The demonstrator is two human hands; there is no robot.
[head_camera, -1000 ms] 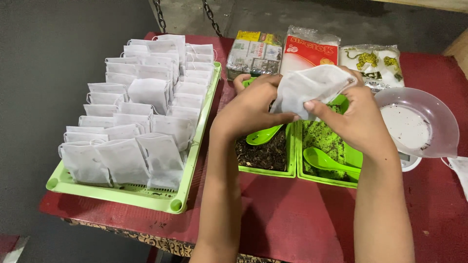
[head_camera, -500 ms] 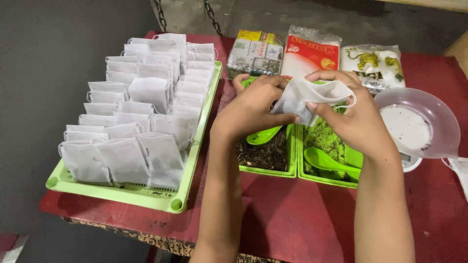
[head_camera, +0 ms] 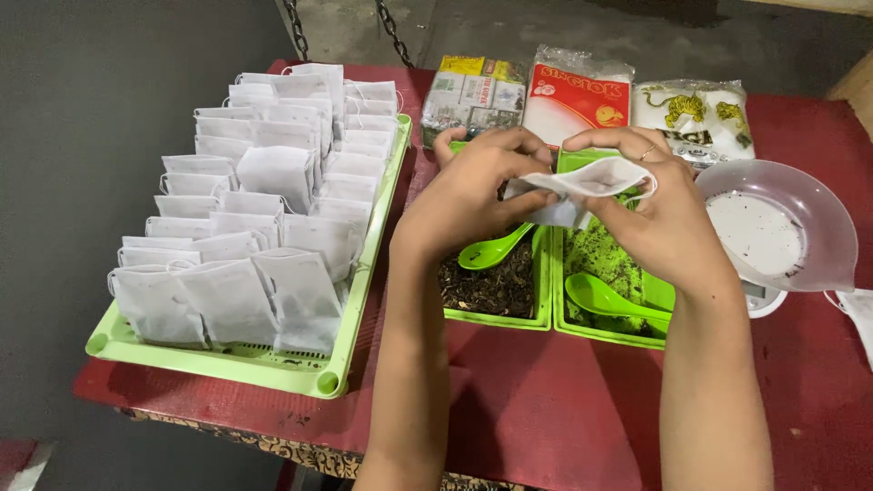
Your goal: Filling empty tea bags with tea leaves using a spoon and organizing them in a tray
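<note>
A red desk [head_camera: 546, 409] fills most of the frame, running from the lower left to the right edge. On its left part sits a long light-green tray [head_camera: 259, 364] packed with rows of filled white pouches [head_camera: 264, 209], standing upright and overlapping one another. At the right edge rests a clear plastic bowl [head_camera: 782, 227] with dark specks in it. Along the top centre lie three packets side by side: a yellow-and-grey one [head_camera: 473, 95], a red-and-white one [head_camera: 577, 95] and a white one with yellow animal prints [head_camera: 696, 114].

In the centre stand two small green trays touching each other: the left one [head_camera: 496, 291] holds dark loose leaves and a green spoon [head_camera: 491, 253], the right one [head_camera: 609, 273] holds finer green-flecked leaves and another green spoon [head_camera: 609, 298].

Above these two trays, in the middle of the frame, both hands hold a small white pouch [head_camera: 582, 186]. The left hand [head_camera: 468, 195] grips the pouch's left end, its fingers [head_camera: 527, 150] curled over the top edge and the thumb pressed beneath. The right hand [head_camera: 659, 214] takes the right end, fingers [head_camera: 605, 141] bent over the top and pinched on the fabric, a ring on one. The pouch lies stretched between the two grips, its mouth slightly parted and facing upward.
</note>
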